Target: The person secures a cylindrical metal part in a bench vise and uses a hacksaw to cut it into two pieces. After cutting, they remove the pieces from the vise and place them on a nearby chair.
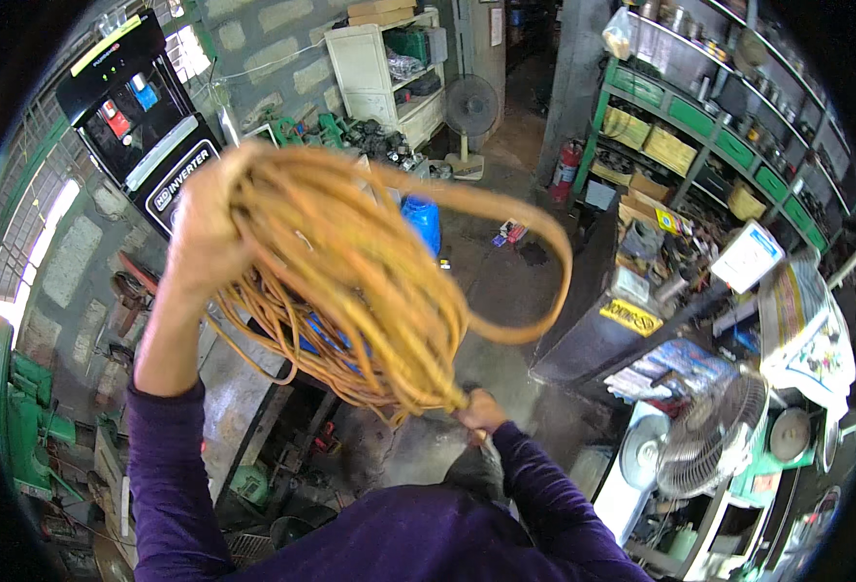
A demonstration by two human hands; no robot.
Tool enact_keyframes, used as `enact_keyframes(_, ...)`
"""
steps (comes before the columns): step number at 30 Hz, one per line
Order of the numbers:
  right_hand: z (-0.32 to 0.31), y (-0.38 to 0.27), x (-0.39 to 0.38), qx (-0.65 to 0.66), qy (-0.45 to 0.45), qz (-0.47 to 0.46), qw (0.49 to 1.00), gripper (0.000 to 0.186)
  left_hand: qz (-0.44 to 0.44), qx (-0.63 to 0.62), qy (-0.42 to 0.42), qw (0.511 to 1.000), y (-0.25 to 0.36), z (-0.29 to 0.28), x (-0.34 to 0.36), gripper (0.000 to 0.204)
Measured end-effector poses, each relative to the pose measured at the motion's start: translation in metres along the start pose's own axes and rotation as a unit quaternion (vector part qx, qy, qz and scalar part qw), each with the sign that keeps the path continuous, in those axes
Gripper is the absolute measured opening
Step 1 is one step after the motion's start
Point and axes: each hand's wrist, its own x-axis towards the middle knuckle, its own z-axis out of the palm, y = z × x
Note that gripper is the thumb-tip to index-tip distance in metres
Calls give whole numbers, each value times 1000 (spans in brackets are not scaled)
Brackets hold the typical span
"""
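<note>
A thick coil of orange hose (pixel 350 262) fills the middle of the view, its many loops bunched and blurred by motion. My left hand (pixel 209 218), raised at the upper left, is closed around one end of the bundle. Down near my body, my right hand (pixel 483 412) grips the bundle's lower end. One loose loop swings out to the right, past the rest. Thinner, sharper loops hang along the underside, over a grey bench top and something blue, which the coil partly hides.
A black water dispenser (pixel 142 126) stands at the left. Behind are a beige cabinet (pixel 360 82), a standing fan (pixel 470 105) and a red fire extinguisher (pixel 565 170). Right are loaded green shelves (pixel 680 116), a cluttered dark workbench (pixel 583 315) and another fan (pixel 714 436).
</note>
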Motion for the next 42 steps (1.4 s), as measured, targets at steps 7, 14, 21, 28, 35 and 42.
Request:
enact_keyframes(7,-211,12,184,388,-237,3,891,63,102,18,-101,989,-72,182,10,38)
enact_keyframes(14,-285,-40,290,580,-351,48,734,98,151,20,-198,968,-127,346,83,16)
enact_keyframes(21,-334,-10,395,631,-290,17,720,81,144,-77,-294,942,-240,498,168,21)
enact_keyframes(28,-441,-26,501,409,-210,10,888,50,185,-98,-208,956,-325,582,266,17)
enact_keyframes(35,-494,-3,598,250,-152,28,956,65,135,-6,-108,985,-377,654,318,16)
enact_keyframes(42,-562,33,737,332,-196,-101,917,68,-10,41,-302,952,-427,705,414,31)
